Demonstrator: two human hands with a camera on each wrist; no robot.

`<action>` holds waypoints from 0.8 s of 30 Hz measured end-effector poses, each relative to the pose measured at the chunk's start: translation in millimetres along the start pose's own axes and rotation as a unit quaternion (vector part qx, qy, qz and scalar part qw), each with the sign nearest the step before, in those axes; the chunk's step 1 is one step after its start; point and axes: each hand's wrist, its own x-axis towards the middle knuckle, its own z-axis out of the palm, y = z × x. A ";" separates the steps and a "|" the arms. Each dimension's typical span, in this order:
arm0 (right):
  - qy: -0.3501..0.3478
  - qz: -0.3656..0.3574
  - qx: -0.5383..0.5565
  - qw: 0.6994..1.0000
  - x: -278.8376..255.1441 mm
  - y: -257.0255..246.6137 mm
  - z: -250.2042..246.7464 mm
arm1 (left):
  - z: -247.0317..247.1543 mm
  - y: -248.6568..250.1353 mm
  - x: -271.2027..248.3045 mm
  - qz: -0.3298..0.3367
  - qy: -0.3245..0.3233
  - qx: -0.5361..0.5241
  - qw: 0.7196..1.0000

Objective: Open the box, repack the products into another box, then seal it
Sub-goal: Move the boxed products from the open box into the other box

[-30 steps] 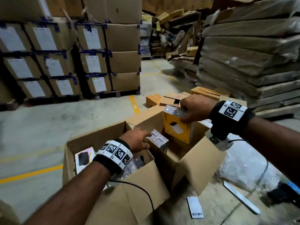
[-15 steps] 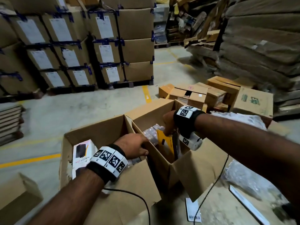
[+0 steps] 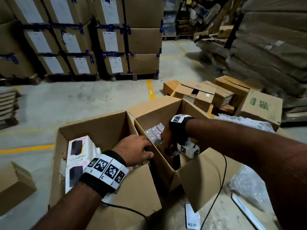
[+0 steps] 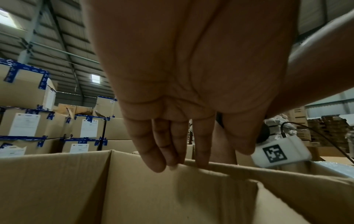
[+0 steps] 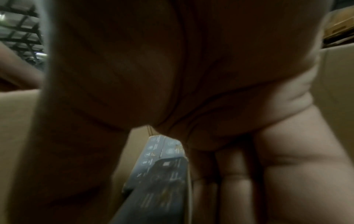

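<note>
Two open cardboard boxes stand side by side on the floor. The left box (image 3: 99, 127) holds white product boxes (image 3: 79, 150). The right box (image 3: 157, 117) holds shiny wrapped product boxes (image 3: 153, 131). My left hand (image 3: 132, 150) rests on the wall between the two boxes, and its straight fingers (image 4: 153, 151) touch the cardboard rim (image 4: 229, 168). My right hand (image 3: 166, 136) reaches deep into the right box. It grips a product box (image 5: 162, 174) between thumb and fingers. In the head view that product box is mostly hidden by the hand and wrist.
Taped cartons (image 3: 108, 47) are stacked on pallets at the back left. Small cartons (image 3: 207, 95) lie right behind the right box. Bubble wrap (image 3: 245, 185) and a label sheet (image 3: 192, 216) lie on the floor at right. A small open box (image 3: 13, 185) sits at lower left.
My right hand has lowered the yellow product box from above the right box down into it. My left hand has shifted from the wrapped products to the cardboard wall.
</note>
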 end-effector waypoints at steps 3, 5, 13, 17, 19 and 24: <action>-0.083 -0.023 0.053 0.995 10.7 -0.9 -0.7 | -1.7 -2.3 0.4 0.002 0.001 -0.006 1.000; -0.086 -0.043 0.048 0.994 18.6 -0.6 -0.8 | -3.2 -2.0 0.7 0.003 0.001 -0.008 1.000; 0.039 -0.075 -0.102 0.991 30.9 1.9 0.0 | -10.5 -5.3 8.6 0.001 -0.013 0.004 1.000; 0.042 -0.007 -0.203 0.978 51.1 3.8 8.2 | -13.2 -5.2 13.1 -0.001 -0.020 0.006 1.000; 0.064 -0.018 -0.198 0.978 53.9 7.8 11.2 | -14.7 -5.3 14.4 -0.002 -0.023 0.003 1.000; -0.082 -0.012 0.006 0.997 61.5 6.7 11.7 | -13.4 -7.2 15.5 -0.009 -0.022 -0.008 1.000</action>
